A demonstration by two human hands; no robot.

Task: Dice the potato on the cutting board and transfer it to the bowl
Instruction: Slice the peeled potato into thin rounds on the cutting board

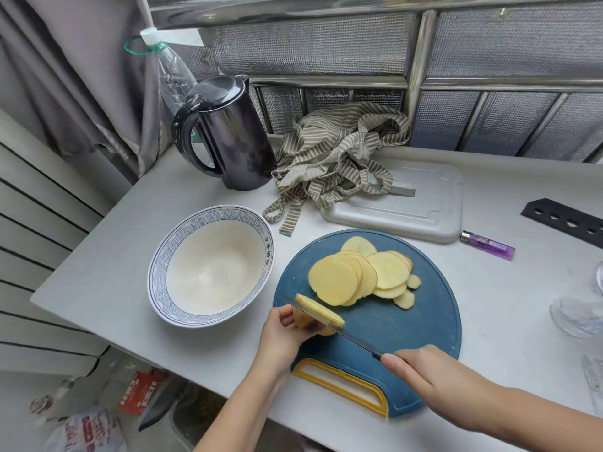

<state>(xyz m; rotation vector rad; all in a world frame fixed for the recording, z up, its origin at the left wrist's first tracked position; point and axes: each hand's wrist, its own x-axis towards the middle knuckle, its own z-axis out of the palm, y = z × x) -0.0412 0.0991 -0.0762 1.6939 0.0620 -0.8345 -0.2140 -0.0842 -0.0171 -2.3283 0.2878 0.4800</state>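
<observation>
Slicing is the step in hand, judged from how things lie. The uncut end of the potato (321, 313) sits at the near-left part of the cutting board (408, 327), with the left hand (280, 334) curled round its outer side to steady it. The knife (355, 341) lies across the top of this piece, blade running from the left rim of the board toward the right hand (421, 370), whose fingers are wrapped round the handle. A slice appears to be parting at the blade; how deep the cut has gone cannot be told.

Done so far: a fanned pile of round slices (336, 280) lies in the middle of the board, overlapping, with a few small end pieces just beside it on the right.

Left to do, as a judgement:
1. Finish slicing the held piece.
2. Cut the slices into strips, then across into dice. No dice are visible yet.
3. Move the dice to the bowl (156, 275), which stands just left of the board and holds no potato.

The task is therefore in its early-to-middle part.

Farther back on the counter (195, 197) stand a dark kettle (225, 135), a striped cloth (339, 158) partly over a grey board (424, 207), and a purple lighter (487, 244).
</observation>
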